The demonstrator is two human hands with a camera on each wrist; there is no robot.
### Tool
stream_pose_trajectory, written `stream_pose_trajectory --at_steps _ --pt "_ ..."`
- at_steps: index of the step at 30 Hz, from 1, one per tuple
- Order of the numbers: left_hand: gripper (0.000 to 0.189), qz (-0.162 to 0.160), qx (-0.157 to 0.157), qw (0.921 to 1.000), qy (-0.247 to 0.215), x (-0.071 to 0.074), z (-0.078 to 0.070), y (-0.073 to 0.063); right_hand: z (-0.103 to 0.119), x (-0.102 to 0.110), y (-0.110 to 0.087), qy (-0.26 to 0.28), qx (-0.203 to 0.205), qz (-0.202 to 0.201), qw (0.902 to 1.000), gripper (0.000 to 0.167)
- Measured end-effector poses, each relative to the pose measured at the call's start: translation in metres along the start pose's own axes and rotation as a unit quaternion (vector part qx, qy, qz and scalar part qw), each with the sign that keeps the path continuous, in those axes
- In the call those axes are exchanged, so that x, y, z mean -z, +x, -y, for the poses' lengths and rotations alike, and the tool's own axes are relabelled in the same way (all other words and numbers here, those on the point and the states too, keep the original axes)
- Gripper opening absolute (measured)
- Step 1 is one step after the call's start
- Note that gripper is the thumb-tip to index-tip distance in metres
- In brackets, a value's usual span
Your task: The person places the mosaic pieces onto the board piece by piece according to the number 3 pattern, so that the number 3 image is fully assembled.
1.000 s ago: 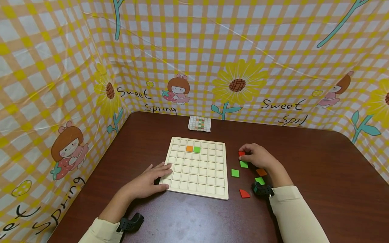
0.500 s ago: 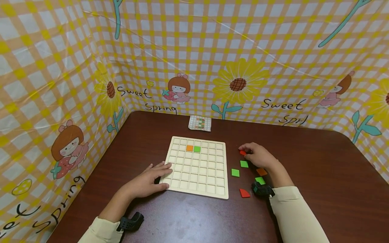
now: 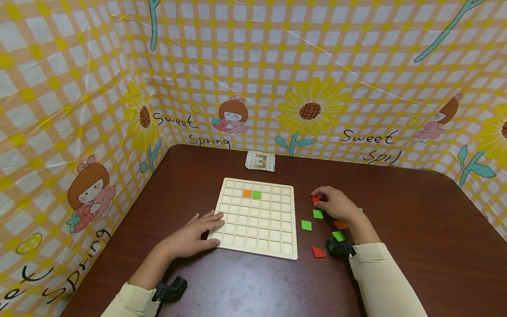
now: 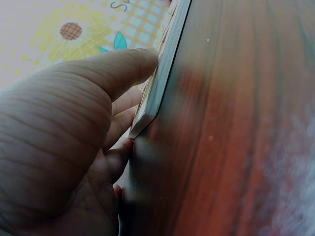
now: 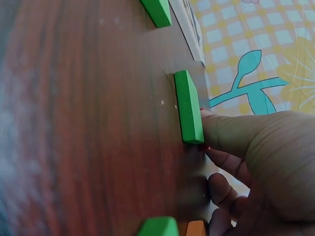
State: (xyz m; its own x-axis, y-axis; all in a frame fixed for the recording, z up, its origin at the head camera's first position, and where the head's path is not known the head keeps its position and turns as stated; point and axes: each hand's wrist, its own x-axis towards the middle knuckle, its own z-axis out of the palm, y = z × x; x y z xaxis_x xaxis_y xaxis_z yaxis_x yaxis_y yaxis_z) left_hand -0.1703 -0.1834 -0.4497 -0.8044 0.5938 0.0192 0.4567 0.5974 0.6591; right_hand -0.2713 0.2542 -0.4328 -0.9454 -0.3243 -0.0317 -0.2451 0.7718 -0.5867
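My left hand rests on the left edge of a pale wooden grid board, fingers spread over the rim. In the left wrist view its thumb lies along the board's side. An orange square tile and a green square tile sit side by side in the board's upper part. Right of the board, my right hand pinches a red tile between thumb and fingers, low over the table. The red tile is mostly hidden. A green tile lies just in front of the thumb in the right wrist view.
More tiles lie around the right hand: a green square, a red quarter-round tile, an orange tile and another green one by the wrist. A small pattern card lies behind the board, near the cloth wall.
The right hand's fingers and thumb have shifted slightly about the red tile. A green edge now shows beyond the right wrist. The left hand and board have stayed put.
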Motion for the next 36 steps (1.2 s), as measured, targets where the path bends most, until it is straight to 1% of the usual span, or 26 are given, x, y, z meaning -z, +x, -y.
stream_pose_trajectory --at_steps 7,14,24,36 --pt "0.058 -0.003 -0.006 1.0000 0.005 0.000 0.000 -0.001 -0.001 -0.001 0.001 0.008 -0.004 -0.003 1.0000 0.022" --pt "0.059 -0.002 -0.004 1.0000 0.007 0.000 0.001 -0.002 0.007 -0.005 0.008 0.031 0.006 -0.014 0.9994 0.028" --pt "0.059 0.000 0.003 1.0000 0.003 0.000 0.001 0.001 0.032 -0.018 0.024 0.077 -0.005 -0.012 0.9970 0.029" --pt "0.059 -0.002 0.001 1.0000 0.003 0.000 0.002 0.000 0.069 -0.034 0.039 0.123 0.009 0.011 0.9923 0.028"
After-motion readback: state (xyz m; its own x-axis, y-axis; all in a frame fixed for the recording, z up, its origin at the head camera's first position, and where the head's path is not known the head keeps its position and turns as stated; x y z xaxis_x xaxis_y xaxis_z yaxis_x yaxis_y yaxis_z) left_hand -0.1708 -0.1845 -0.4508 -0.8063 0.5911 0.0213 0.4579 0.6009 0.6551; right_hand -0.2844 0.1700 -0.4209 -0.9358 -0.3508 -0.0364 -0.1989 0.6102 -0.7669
